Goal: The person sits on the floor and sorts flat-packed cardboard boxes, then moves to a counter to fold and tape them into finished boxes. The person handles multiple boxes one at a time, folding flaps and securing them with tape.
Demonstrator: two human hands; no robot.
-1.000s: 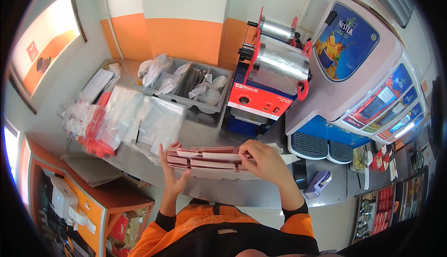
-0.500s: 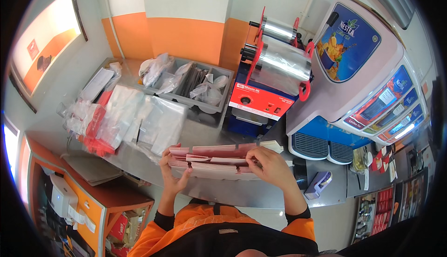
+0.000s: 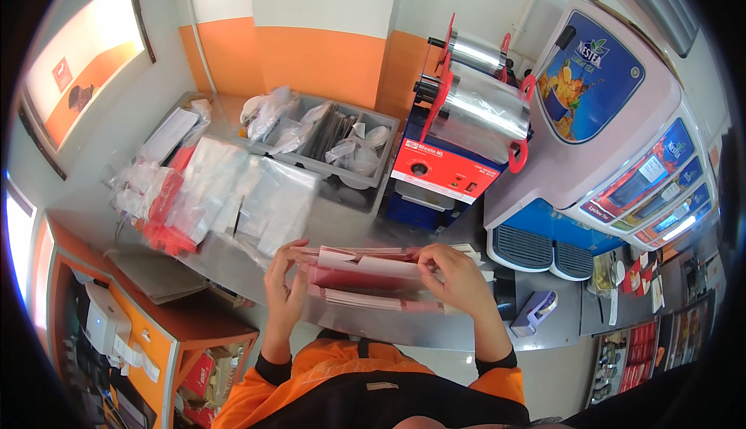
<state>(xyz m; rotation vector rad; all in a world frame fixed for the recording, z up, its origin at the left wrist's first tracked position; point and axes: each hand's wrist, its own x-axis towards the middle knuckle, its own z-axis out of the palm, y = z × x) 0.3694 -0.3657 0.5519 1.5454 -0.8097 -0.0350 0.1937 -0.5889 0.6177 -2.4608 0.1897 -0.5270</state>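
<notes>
At the near edge of the metal counter is a bundle of flat folded card pieces [image 3: 371,264], pale outside and pink inside, which look like unmade cartons. My left hand [image 3: 287,281] is closed around the left end of the pieces, thumb in front and fingers behind. At the right end, my right hand [image 3: 458,277] pinches the upper pieces between thumb and fingers. A gap shows a pink inner face between these upper pieces and the nearer layers [image 3: 369,300]. The right fingertips are partly hidden behind the card.
Clear plastic bags [image 3: 272,204] lie to the left, before a grey divided bin [image 3: 342,174]. A red and blue cup sealer [image 3: 447,169] stands behind, beside a drink dispenser [image 3: 590,141]. A purple tape dispenser [image 3: 534,312] sits at right.
The upper card pieces have been drawn apart from the nearer ones, showing more pink inside. My left hand has moved slightly right; the view has shifted a little.
</notes>
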